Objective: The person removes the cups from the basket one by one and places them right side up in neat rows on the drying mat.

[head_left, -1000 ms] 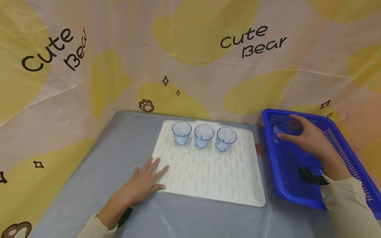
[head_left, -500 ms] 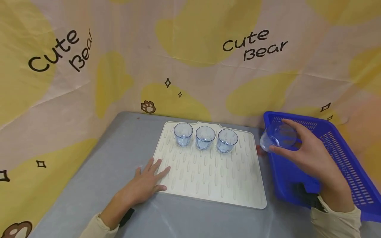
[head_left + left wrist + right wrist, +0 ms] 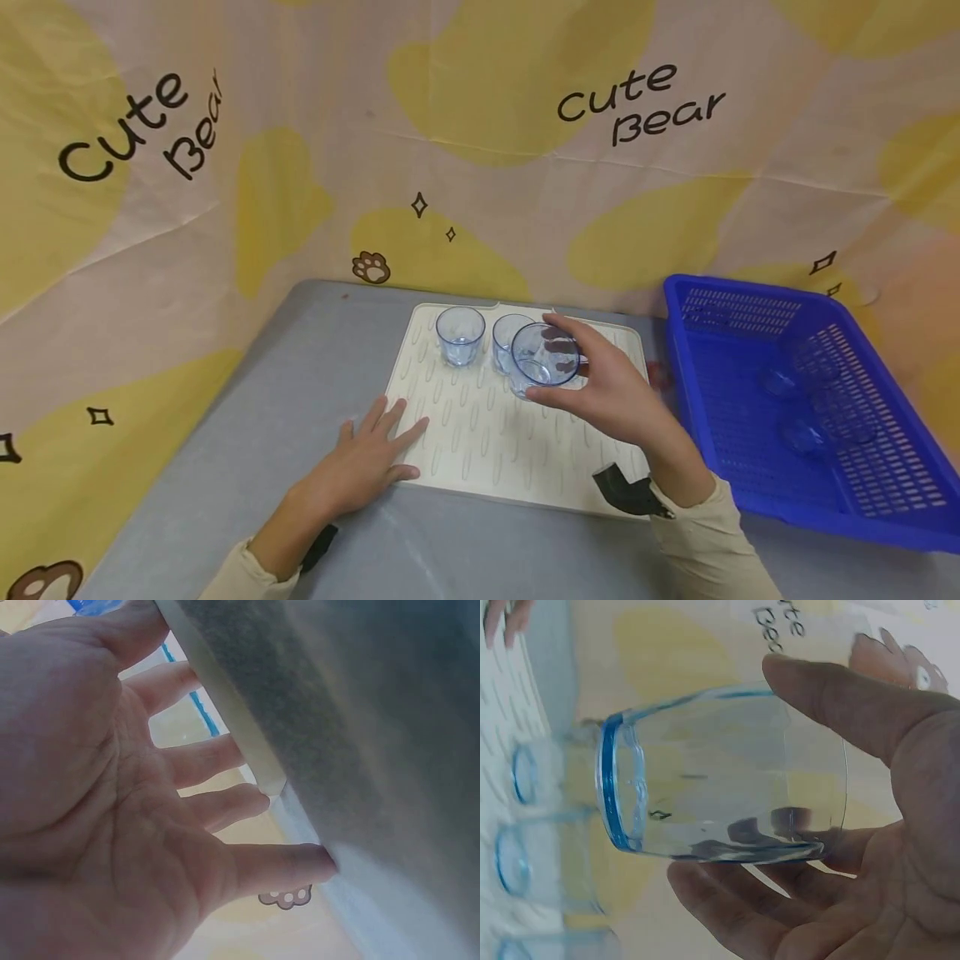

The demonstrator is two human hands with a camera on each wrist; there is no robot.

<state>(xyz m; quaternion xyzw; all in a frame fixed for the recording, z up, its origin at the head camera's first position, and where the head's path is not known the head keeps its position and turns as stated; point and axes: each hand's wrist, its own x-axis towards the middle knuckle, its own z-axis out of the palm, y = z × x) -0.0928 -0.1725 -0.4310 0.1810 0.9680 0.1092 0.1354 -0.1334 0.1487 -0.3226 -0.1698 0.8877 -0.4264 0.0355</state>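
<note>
My right hand [image 3: 617,390] holds a clear bluish drinking glass [image 3: 720,776] between thumb and fingers, raised over the right part of a white ribbed drying mat [image 3: 480,454]. On the mat's far side stands a glass [image 3: 460,340] to the left, and beside it a second glass [image 3: 504,343], partly covered by the held one. A third glass [image 3: 555,946] in that row shows in the right wrist view; from the head it is hidden. My left hand [image 3: 362,468] rests with spread, straight fingers at the mat's left edge, fingertips touching it.
To the right of the mat is a blue plastic basket [image 3: 681,367] with slotted walls, containing several glasses [image 3: 804,435]. Grey cloth [image 3: 300,375] covers the table, and a printed yellow and pink curtain [image 3: 480,167] hangs directly behind and at the left.
My right hand has lifted a glass out of the blue basket and carried it left over the mat. My left hand stays in place at the mat's edge.
</note>
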